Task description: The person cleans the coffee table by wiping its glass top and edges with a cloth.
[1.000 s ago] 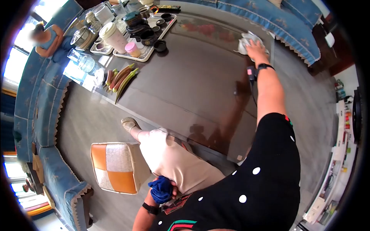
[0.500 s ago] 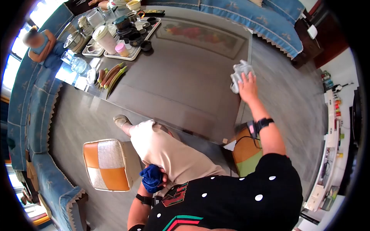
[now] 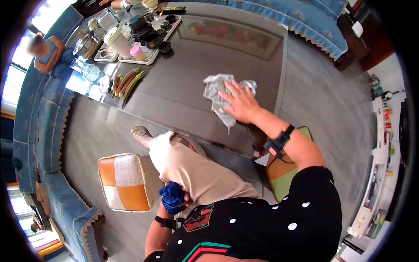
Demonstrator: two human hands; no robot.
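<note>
My right hand (image 3: 240,104) lies with spread fingers on a crumpled light grey cloth (image 3: 218,91), pressing it against the dark table top (image 3: 183,83). Parts of the cloth stick out past the fingers on both sides. Down by my lap, my left hand (image 3: 186,201) is closed around a bunched dark blue cloth (image 3: 172,197), and most of its fingers are hidden behind the bundle.
Several long okra-like pods (image 3: 128,85) lie at the table's left edge. Beyond them, a tray (image 3: 148,58) carries cups, a teapot and a white tumbler (image 3: 118,42). A checkered stool (image 3: 124,181) stands left of my leg. Another person (image 3: 48,54) sits on the blue sofa.
My right hand has swept the grey cloth left from the table's right edge toward the middle, and the cloth has spread out. My left hand keeps its hold on the blue cloth.
</note>
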